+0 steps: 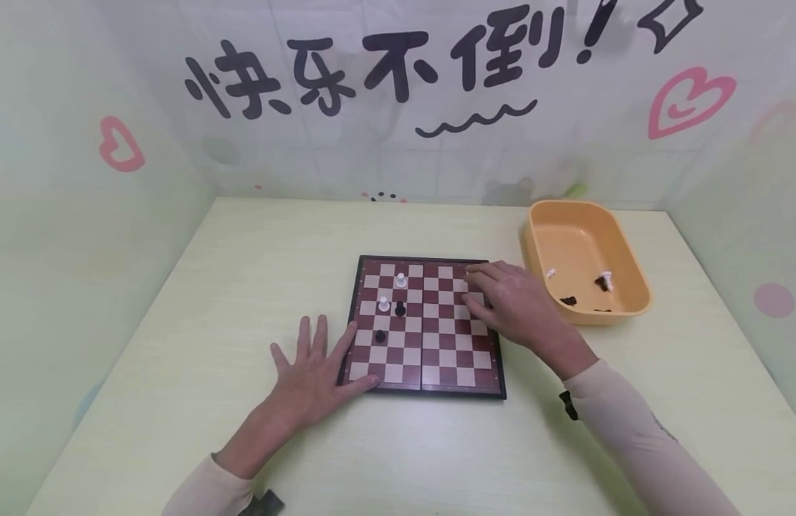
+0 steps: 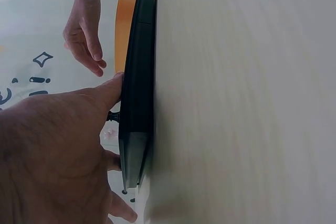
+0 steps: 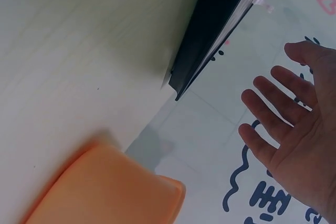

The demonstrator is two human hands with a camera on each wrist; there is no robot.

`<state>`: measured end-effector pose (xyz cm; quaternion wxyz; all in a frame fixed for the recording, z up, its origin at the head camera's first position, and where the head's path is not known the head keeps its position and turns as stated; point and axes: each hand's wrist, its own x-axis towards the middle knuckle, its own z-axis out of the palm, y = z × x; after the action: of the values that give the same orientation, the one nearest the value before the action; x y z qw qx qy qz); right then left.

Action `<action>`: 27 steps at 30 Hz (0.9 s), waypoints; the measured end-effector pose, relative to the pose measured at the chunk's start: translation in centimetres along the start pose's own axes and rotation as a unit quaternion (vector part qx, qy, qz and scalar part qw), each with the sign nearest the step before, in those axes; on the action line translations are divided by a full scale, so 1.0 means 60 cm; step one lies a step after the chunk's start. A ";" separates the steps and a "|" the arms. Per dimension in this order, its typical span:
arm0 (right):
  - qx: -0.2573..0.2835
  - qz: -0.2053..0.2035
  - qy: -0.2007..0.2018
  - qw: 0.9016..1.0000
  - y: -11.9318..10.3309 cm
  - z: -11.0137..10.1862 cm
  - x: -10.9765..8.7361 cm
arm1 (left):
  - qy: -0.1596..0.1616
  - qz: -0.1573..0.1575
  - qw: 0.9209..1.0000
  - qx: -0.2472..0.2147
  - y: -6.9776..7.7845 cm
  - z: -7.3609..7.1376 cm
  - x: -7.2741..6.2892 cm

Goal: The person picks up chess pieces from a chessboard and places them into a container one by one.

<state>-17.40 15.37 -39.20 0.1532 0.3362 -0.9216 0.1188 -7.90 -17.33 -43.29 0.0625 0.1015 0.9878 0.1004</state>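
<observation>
A chessboard (image 1: 449, 337) with brown and white squares lies on the table. Two white chess pieces, one a rook (image 1: 400, 280), and two black ones, including a black piece (image 1: 380, 336) nearer the front, stand on its left half. My left hand (image 1: 310, 387) is spread at the near left corner, its thumb on the board's edge; the left wrist view shows the thumb (image 2: 111, 92) touching the dark frame. Over the board's right side hovers my right hand (image 1: 510, 301), fingers loosely extended. In the right wrist view its palm (image 3: 302, 150) faces the camera and holds nothing.
An orange bin (image 1: 581, 215) stands at the back right, close to my right hand. Several black and white pieces lie inside, among them a white one (image 1: 551, 273) and a black one (image 1: 568, 301). Printed wall sheets border the table (image 1: 275, 244) at the back and sides.
</observation>
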 end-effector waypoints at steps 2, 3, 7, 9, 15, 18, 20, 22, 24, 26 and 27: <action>0.004 0.000 0.000 1.000 -0.002 0.002 0.001 | 0.000 0.000 1.000 -0.004 0.000 0.000 0.000; 0.006 0.000 -0.001 1.000 -0.003 0.003 0.001 | 0.000 0.001 1.000 -0.005 0.000 0.000 0.001; 0.017 -0.003 -0.003 1.000 -0.008 0.008 0.003 | -0.004 -0.001 1.000 -0.008 0.001 -0.001 0.002; 0.021 -0.005 -0.004 1.000 -0.011 0.009 0.004 | -0.007 -0.001 1.000 -0.003 0.001 -0.002 0.002; 0.020 -0.006 -0.013 1.000 -0.020 0.015 0.012 | -0.010 -0.003 1.000 -0.001 0.002 -0.005 0.001; 0.022 -0.010 -0.017 1.000 -0.026 0.017 0.017 | -0.009 -0.003 1.000 -0.001 0.002 -0.005 0.001; 0.023 -0.012 -0.018 1.000 -0.029 0.018 0.019 | -0.008 -0.002 1.000 0.000 0.002 -0.004 0.002; 0.023 -0.015 -0.019 0.999 -0.032 0.020 0.021 | -0.007 -0.002 1.000 0.000 0.002 -0.004 0.002; 0.018 -0.019 -0.021 0.999 -0.035 0.023 0.023 | -0.008 -0.002 1.000 0.000 0.001 -0.002 0.002; 0.013 -0.025 -0.023 0.999 -0.038 0.026 0.024 | -0.008 -0.002 1.000 -0.002 0.001 -0.002 0.001; 0.009 -0.029 -0.023 0.999 -0.039 0.027 0.024 | -0.008 -0.002 1.000 -0.003 0.001 -0.002 0.001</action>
<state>-17.25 12.23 -39.91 0.1322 0.3667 -0.9137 0.1150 -7.98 -17.28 -43.17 0.0706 0.0997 0.9872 0.1023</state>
